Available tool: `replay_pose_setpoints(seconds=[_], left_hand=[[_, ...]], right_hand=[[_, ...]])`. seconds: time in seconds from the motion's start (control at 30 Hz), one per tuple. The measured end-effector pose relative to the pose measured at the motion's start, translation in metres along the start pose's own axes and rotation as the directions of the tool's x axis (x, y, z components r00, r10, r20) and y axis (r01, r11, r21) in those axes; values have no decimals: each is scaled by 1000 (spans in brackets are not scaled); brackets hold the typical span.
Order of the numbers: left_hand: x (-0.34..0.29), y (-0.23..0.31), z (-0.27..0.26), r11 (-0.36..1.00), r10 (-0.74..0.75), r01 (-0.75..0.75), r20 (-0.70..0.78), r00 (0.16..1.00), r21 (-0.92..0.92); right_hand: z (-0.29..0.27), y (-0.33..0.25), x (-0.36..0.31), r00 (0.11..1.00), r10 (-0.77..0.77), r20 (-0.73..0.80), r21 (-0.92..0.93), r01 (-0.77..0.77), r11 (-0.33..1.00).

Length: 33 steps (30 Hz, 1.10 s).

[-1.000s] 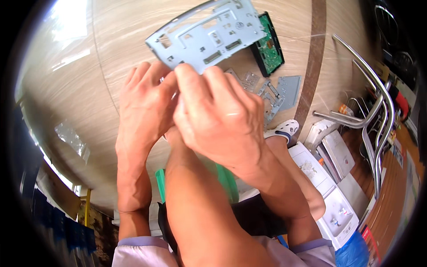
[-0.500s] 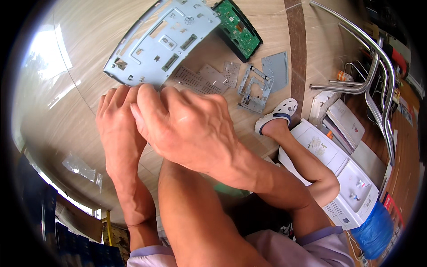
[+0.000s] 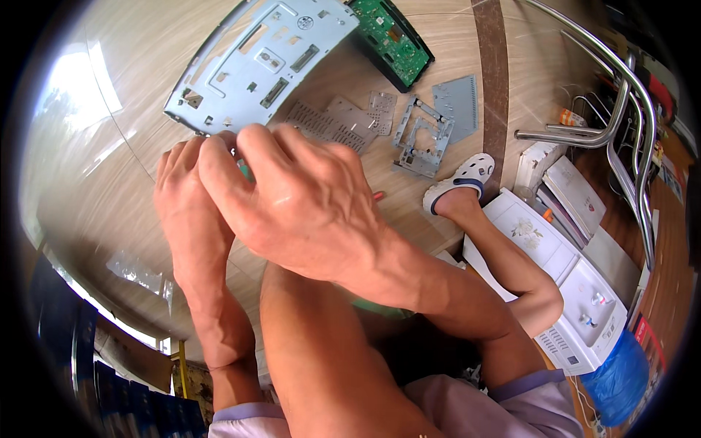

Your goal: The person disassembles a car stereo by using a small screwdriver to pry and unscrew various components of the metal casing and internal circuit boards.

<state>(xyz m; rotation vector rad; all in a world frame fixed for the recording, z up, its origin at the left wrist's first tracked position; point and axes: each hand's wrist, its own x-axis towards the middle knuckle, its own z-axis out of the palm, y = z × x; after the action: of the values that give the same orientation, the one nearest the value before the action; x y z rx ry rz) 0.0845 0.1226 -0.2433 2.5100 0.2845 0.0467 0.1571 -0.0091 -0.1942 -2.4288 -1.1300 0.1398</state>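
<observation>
A large pale metal panel (image 3: 244, 84) with slots and cutouts lies tilted at the upper left, its near edge by my fingertips. My left hand (image 3: 191, 193) is closed at that edge, fingers curled away from view. Over and against it, my right hand (image 3: 299, 197) is also closed, knuckles up. A small green bit (image 3: 244, 170) shows between the two hands; what it belongs to is hidden. Beyond the panel is a green circuit board (image 3: 391, 40) in a black frame. A red tip (image 3: 378, 196) pokes out beside my right hand.
Perforated metal plates (image 3: 339, 120), a cut-out metal bracket (image 3: 423, 139) and a flat grey plate (image 3: 456, 106) lie on the tiled floor. To the right are a white appliance (image 3: 537, 241), steel chair tubing (image 3: 621, 117) and a blue bag (image 3: 617, 379). Clear plastic (image 3: 139, 277) lies at left.
My right hand has shifted slightly left and turned, and the green bit now shows between my hands. The red tip has come into sight. The view has shifted a little.
</observation>
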Motion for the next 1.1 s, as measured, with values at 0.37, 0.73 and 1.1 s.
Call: replay_pose_setpoints(seconds=[0.37,0.73,1.1], left_hand=[[4,4,0,999,-38,38,15,999,-18],[2,0,14,1000,-5,5,-19,1000,-8],[4,2,11,997,-8,4,-54,999,-72]], right_hand=[[3,0,6,998,-21,-55,8,21,1000],[-3,10,4,996,-78,35,24,78,997],[-12,1,12,997,-24,70,17,23,1000]])
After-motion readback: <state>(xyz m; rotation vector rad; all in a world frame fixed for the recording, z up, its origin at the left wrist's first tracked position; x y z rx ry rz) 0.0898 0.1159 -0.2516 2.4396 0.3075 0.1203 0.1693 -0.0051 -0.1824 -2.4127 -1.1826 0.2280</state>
